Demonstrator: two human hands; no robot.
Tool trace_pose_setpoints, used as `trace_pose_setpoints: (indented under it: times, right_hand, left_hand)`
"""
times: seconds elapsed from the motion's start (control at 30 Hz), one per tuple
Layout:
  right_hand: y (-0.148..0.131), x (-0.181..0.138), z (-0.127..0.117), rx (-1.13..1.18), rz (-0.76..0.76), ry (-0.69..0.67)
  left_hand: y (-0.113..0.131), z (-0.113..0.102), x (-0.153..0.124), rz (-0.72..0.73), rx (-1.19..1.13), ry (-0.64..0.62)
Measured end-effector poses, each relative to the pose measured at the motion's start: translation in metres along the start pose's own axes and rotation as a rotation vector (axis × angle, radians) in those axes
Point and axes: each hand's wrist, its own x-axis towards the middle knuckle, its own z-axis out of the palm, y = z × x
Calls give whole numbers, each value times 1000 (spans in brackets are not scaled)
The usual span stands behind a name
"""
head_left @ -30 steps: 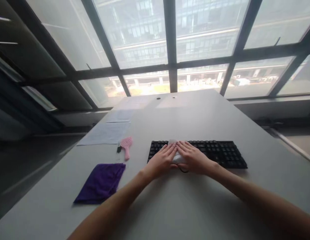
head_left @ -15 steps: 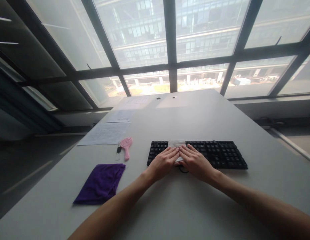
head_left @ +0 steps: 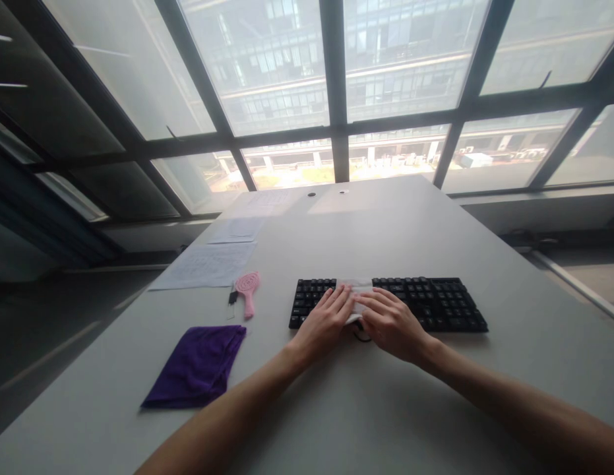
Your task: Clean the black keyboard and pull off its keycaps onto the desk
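Observation:
A black keyboard (head_left: 435, 307) lies crosswise on the white table. Over its left-middle keys is spread a white wipe (head_left: 361, 285), perhaps a tissue. My left hand (head_left: 326, 320) rests flat on the wipe's left part, its fingers stretched forward and pressing on it. My right hand (head_left: 393, 323) is at the wipe's right near edge; its fingers are bent, with thumb and fingers closed on the wipe. Part of the wipe is hidden beneath both hands. A black cable (head_left: 362, 336) loops out at the keyboard's near side, between the hands.
Left of the keyboard lie a pink hairbrush (head_left: 247, 293), a small black item (head_left: 233, 297) and a folded purple cloth (head_left: 195, 366). Sheets of paper (head_left: 208, 264) lie along the table's left edge. Tall windows (head_left: 396, 59) stand beyond the table (head_left: 376, 231).
My right hand's fingers have curled in and shifted a little off the wipe's middle. The left hand has slid slightly forward. The wipe's visible part sits slightly more to the right.

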Motion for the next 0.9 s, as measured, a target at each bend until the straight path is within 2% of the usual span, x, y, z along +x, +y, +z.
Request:
trace_pose_setpoints:
  times: [0.2,0.37,0.57,0.9]
  right_hand:
    - [-4,0,0,103,123,-35]
    - [-2,-3,7,50,200,-73]
    - [1,-7,12,-15,178,-167]
    - [2,-7,17,-62,166,-172]
  left_hand:
    - [1,-8,0,34,-32,-32]
    - [4,-19,1,74,-88,-48]
    - [1,-9,2,74,-74,6]
    - [0,-4,2,85,-42,-16]
